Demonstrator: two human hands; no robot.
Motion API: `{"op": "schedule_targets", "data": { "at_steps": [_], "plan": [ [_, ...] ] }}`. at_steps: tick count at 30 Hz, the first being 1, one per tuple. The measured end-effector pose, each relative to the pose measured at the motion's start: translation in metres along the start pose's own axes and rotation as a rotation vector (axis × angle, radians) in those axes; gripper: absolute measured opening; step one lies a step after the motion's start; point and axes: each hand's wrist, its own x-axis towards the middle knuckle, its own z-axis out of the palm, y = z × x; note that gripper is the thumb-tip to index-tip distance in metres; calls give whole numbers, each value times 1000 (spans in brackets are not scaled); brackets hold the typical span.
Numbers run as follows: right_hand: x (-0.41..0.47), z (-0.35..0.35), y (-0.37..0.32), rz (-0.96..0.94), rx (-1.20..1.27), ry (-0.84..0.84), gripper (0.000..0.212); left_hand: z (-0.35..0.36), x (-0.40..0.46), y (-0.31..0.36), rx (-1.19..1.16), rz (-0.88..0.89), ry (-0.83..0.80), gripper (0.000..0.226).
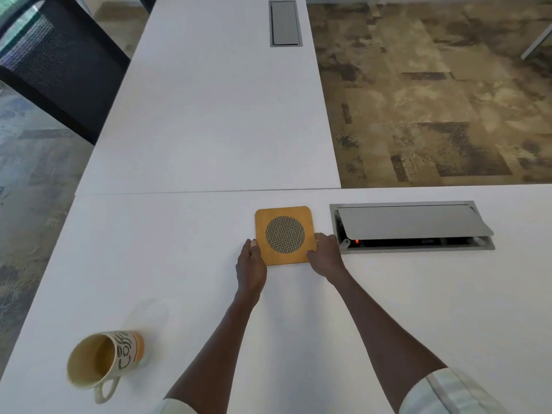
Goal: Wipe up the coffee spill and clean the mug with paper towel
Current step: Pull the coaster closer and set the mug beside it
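Mug [103, 361] lies tipped on its side, well to the left of both hands and nearer the person, mouth toward the camera, handle down against the table [388, 309]. It looks stiff, breakable ceramic, likely slick if wet, so the handle or body seems the safest grip. Left hand [251, 264] presses curled fingers to the coaster [285, 235] at its left edge; right hand [325, 255] pinches the lower right corner. Both arms reach straight forward. No towel or obvious spill shows.
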Motion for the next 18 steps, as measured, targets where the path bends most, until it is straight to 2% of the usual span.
{"op": "schedule_targets", "data": {
  "at_steps": [4,10,18],
  "plan": [
    [-12,-1,3,26,41,-32,46,-5,-10,3,-62,-89,-28,50],
    [-53,2,16,58,138,-3,58,-20,-43,-7,-88,-35,-58,42],
    [-124,11,30,2,154,57,51,-42,-111,-34,-36,-5,-21,45]
  ]
}}
